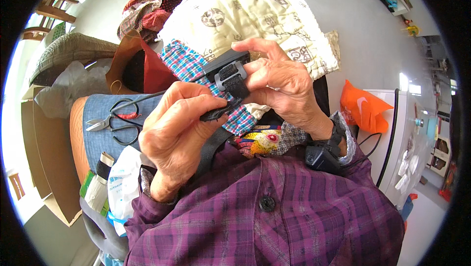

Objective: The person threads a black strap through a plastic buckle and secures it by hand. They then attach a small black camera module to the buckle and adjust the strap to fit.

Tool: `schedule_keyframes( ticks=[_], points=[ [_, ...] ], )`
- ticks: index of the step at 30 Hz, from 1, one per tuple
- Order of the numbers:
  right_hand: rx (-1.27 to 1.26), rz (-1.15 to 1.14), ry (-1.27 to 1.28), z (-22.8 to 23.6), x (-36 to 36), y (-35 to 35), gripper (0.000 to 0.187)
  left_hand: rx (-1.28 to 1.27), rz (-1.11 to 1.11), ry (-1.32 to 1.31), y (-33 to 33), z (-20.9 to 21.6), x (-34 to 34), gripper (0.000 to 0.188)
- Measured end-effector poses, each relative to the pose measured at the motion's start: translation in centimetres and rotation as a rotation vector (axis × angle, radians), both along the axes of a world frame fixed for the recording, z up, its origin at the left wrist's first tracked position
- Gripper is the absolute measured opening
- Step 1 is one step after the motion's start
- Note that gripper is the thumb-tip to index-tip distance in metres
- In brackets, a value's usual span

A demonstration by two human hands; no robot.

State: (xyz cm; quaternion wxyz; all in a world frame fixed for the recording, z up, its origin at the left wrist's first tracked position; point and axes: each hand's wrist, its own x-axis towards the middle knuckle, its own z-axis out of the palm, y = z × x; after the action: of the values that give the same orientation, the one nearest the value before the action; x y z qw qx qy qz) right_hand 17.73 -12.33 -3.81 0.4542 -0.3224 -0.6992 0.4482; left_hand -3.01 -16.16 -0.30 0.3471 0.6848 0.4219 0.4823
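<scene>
Purple plaid shirt (314, 207) fabric fills the bottom of the head view. Beyond it, the left hand (179, 126) pinches the end of a black strap (239, 88) — the right hand (287, 84) holds the small dark device (226, 62) whose grey buckle (220, 81) carries that strap, above checked cloth (181, 60). Scissors (123, 136) rest on blue fabric (95, 141), left.

Wide fisheye view from the head, facing down, close above fingers (198, 105) and purple shirt (221, 217)
</scene>
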Motion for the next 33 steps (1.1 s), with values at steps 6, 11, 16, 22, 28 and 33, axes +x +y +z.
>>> schedule_keyframes(
  ticks=[6,11,16,22,28,33],
  points=[
    [0.147,0.009,-0.146,-2.1,-0.2,0.3,0.024,-0.092,0.025,0.023,-0.5,-1.8,0.0,0.025],
    [0.141,-0.002,-0.144,-2.3,-0.3,0.0,0.024,-0.119,0.023,-0.001,-0.7,-2.2,-0.1,0.025],
    [0.164,0.025,-0.164,-2.4,-0.4,0.2,0.024,-0.118,0.029,0.000,-0.7,-2.4,-0.2,0.024],
    [0.050,0.010,-0.148,-2.0,-0.7,-0.1,0.028,-0.173,0.049,-0.188,0.1,-2.2,-0.3,0.021],
    [-0.202,0.084,-0.058,-1.3,-0.6,0.1,0.036,-0.159,0.085,-0.226,0.7,-1.5,-0.6,0.018],
    [-0.257,0.224,-0.097,-0.7,-0.1,1.9,0.042,-0.198,0.120,-0.403,1.3,-1.7,-0.9,0.014]
  ],
)
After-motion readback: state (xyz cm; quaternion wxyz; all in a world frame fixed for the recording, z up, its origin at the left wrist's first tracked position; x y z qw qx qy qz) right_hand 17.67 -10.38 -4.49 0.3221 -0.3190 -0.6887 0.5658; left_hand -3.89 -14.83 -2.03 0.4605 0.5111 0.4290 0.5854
